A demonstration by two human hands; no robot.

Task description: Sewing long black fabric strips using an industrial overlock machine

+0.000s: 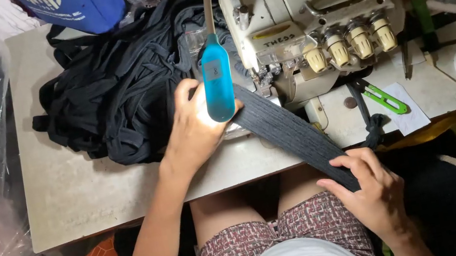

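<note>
We sat at a pale worktop (83, 191) w/ a cream sewing machine (308, 14); orange floor tiles below. Our left hand (194, 131) lay flat, fingers spread, pressing the black fabric strip (288, 133) nr the needle, under a blue lamp (217, 83). Right hand (370, 187) pinched the strip's lower end over our lap. Strip: ribbed, taut, diagonal. Black fabric pile (120, 84) behind.
</note>
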